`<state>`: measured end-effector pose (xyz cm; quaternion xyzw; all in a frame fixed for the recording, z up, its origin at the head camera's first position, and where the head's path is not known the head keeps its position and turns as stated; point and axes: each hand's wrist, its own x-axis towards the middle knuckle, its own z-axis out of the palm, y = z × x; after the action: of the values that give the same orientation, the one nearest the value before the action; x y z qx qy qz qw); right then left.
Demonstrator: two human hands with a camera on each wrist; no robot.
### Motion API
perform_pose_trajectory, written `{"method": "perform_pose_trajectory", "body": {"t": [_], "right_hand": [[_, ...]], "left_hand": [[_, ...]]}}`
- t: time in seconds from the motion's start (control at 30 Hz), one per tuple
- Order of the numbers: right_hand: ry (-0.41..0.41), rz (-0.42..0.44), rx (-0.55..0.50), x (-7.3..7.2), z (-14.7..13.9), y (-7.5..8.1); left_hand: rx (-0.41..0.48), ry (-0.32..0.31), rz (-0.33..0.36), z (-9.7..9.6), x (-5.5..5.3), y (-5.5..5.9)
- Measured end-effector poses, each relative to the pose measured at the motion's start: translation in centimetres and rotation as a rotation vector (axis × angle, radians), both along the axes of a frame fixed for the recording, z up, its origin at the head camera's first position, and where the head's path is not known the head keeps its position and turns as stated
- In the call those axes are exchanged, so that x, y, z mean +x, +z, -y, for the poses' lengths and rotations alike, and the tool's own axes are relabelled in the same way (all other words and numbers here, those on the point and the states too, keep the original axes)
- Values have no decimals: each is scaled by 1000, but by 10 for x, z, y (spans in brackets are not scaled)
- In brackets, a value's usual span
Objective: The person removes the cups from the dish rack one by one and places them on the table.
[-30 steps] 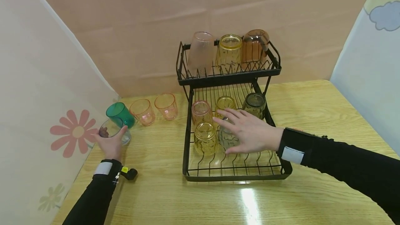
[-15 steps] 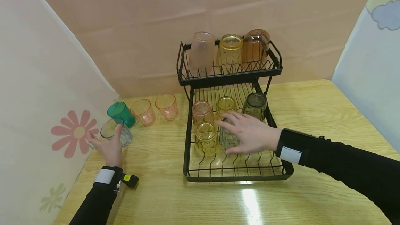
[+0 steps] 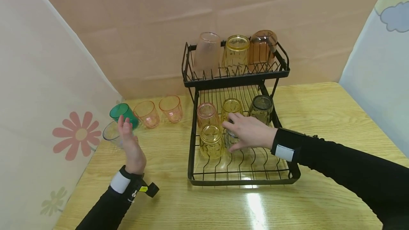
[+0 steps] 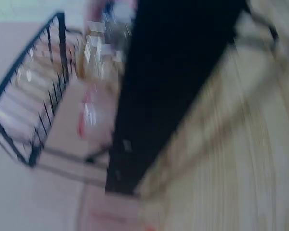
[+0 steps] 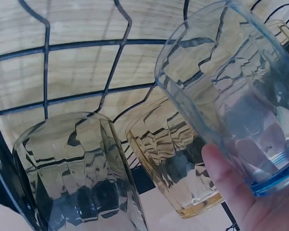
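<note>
My right hand (image 3: 252, 130) holds an upturned clear drinking glass (image 3: 231, 142) on the lower tier of a black dish rack (image 3: 243, 182). In the right wrist view, this glass (image 5: 245, 101) has a bluish rim and base, with a finger along its side near the base. My left hand (image 3: 134, 155) is raised over the table with its fingers straight and holds nothing. Just beyond it stands an upright clear glass with a blue rim (image 3: 111, 136), partly hidden by the fingers. The left wrist view is blurred.
Beside the blue-rimmed glass stand a green glass (image 3: 117, 111) and two pinkish glasses (image 3: 150, 119). Around the held glass are upturned yellow (image 3: 211, 144), pink (image 3: 207, 115) and dark grey (image 3: 261, 109) glasses. The upper tier holds a frosted pink (image 3: 207, 56), a yellow and a brown glass.
My left hand has let go of the blue-rimmed glass and moved back to the right, fingers straightening. The fingers of my right hand have drawn in around the clear glass.
</note>
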<state>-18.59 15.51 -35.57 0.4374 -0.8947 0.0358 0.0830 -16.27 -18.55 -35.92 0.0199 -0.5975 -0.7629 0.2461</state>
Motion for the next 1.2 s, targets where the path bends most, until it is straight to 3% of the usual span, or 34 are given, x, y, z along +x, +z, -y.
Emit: {"method": "perform_pose_trajectory", "body": {"t": [0.27,0.47,0.63,0.83,1.0,1.2], "right_hand": [[3,4,10,0,0,5],[-22,-6,-7,1,-2,17],[-36,-27,-45,3,-5,36],[-44,-46,-77,8,-6,64],[-39,-69,-154,11,-3,79],[-109,55,-338,19,5,83]], "left_hand": [[44,-199,76,-29,19,17],[44,-290,80,-47,24,23],[10,-354,90,-59,26,26],[-21,-404,83,-74,28,31],[-19,-426,81,-86,29,34],[29,-451,98,-99,30,34]]}}
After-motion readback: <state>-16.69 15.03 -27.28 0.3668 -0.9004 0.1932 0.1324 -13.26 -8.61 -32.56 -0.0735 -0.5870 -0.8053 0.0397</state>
